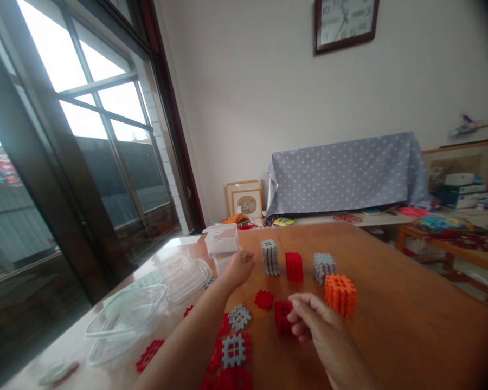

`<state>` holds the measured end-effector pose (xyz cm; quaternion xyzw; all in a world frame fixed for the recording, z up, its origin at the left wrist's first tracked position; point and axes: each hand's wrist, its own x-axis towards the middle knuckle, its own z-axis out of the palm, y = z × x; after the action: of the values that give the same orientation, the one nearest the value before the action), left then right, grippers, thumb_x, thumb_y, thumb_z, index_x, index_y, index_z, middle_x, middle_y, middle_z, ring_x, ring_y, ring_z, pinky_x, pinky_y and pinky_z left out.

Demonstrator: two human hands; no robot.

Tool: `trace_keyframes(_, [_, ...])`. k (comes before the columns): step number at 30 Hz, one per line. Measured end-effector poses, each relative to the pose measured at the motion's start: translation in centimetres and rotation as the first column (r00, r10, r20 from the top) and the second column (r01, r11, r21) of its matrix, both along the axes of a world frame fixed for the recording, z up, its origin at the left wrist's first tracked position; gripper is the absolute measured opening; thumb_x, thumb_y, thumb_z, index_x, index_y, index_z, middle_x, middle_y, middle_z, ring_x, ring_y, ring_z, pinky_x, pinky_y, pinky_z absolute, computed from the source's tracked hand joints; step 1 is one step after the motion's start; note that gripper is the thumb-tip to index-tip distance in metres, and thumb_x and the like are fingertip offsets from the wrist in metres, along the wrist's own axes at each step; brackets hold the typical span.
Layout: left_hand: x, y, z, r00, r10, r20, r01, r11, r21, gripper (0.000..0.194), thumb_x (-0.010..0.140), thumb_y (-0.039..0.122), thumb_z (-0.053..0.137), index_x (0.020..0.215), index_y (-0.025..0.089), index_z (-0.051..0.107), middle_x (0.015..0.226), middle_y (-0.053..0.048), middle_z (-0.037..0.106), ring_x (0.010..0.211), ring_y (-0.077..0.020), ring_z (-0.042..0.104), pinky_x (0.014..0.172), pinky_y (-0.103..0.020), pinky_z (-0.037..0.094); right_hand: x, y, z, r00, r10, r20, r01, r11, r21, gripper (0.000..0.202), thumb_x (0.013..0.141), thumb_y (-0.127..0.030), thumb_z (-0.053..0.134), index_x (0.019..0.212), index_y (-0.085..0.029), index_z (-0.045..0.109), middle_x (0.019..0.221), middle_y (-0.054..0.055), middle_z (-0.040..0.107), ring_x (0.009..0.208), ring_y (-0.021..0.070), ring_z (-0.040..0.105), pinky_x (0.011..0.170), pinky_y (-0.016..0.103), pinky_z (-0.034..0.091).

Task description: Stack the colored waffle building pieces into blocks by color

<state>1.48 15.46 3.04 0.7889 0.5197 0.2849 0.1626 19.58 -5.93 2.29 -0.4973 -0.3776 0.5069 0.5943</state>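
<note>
My left hand [242, 266] reaches across the table, fingers slightly apart, with nothing visible in it. Just right of it stands a tall stack of grey notched square tiles [270, 258]. Closer to me, my right hand [314, 320] has its fingers curled at the right edge of a stack of red notched tiles [282, 317]; the fingers hide part of that edge. A single red tile [264, 299] lies flat between the hands. Loose grey tiles [239, 318] and several red tiles [149, 355] lie around my left forearm, which covers some.
Another red stack [294, 266], a shorter grey stack [324, 267] and an orange stack [340, 294] stand farther right. Clear plastic containers [126, 314] and lids [189, 280] sit along the left side. A white box [223, 238] is at the far edge of the wooden table [394, 319].
</note>
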Motion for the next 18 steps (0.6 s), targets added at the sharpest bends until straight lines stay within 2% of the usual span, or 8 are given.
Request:
trace_keyframes(3, [-2.0,-2.3,-1.0,0.997,-0.005,-0.076,0.004,1.000,-0.012,0.020,0.079,0.016,0.049,0.083,0.016,0.068,0.071,0.000,0.062,0.073,-0.0167,0.058,0.067,-0.026,0.040,-0.1,-0.2,0.2,1.000,-0.009,-0.007,0.010,1.000,0.004,0.040,0.080,-0.057,0.068,0.093,-0.019,0.073,0.077,0.005,0.071,0.065,0.0166,0.062,0.058,0.027,0.046])
trace_keyframes(5, [-3.3,-4.0,-1.5,0.992,0.009,-0.126,-0.010,1.000,-0.004,0.023,0.081,0.017,0.048,0.089,0.017,0.070,0.081,-0.004,0.067,0.082,-0.0197,0.061,0.073,-0.029,0.043,-0.1,-0.2,0.2,1.000,-0.015,-0.001,0.015,1.000,0.007,0.041,0.078,-0.057,0.070,0.092,-0.018,0.074,0.076,0.006,0.071,0.064,0.0172,0.062,0.058,0.028,0.047])
trace_keyframes(8, [-4.9,-6.6,-2.1,0.980,0.053,-0.191,-0.050,0.999,0.016,0.030,0.086,0.027,0.050,0.110,0.020,0.068,0.109,-0.009,0.070,0.103,-0.0252,0.063,0.087,-0.033,0.044,0.0,-0.1,0.0,0.999,-0.025,0.035,0.025,1.000,-0.005,0.042,0.075,-0.058,0.071,0.092,-0.019,0.074,0.075,0.006,0.072,0.064,0.0180,0.062,0.058,0.028,0.048])
trace_keyframes(11, [-6.4,-8.6,-2.6,0.964,0.079,-0.254,-0.078,0.997,0.012,0.034,0.088,0.039,0.053,0.113,0.021,0.067,0.116,-0.012,0.068,0.108,-0.0284,0.062,0.093,-0.037,0.045,0.1,0.0,-0.4,0.997,-0.017,0.080,0.019,1.000,-0.018,0.044,0.076,-0.059,0.070,0.094,-0.020,0.073,0.075,0.005,0.072,0.065,0.0185,0.062,0.058,0.029,0.048])
trace_keyframes(14, [-7.8,-9.8,-3.2,0.940,0.114,-0.322,-0.115,0.993,0.014,0.045,0.089,0.052,0.052,0.121,0.023,0.064,0.128,-0.013,0.063,0.117,-0.0312,0.058,0.100,-0.042,0.043,0.1,0.0,-0.8,0.993,0.014,0.119,-0.013,1.000,-0.007,0.044,0.080,-0.060,0.066,0.096,-0.020,0.072,0.077,0.005,0.072,0.067,0.0186,0.063,0.060,0.029,0.049])
trace_keyframes(18, [-9.0,-10.2,-3.9,0.893,0.180,-0.412,-0.193,0.981,0.010,0.062,0.091,0.064,0.044,0.135,0.023,0.055,0.147,-0.014,0.051,0.136,-0.0350,0.045,0.109,-0.046,0.036,0.1,0.2,-1.5,0.980,0.071,0.186,-0.070,0.997,-0.013,0.044,0.087,-0.061,0.059,0.097,-0.020,0.070,0.079,0.004,0.070,0.070,0.0179,0.062,0.064,0.028,0.050])
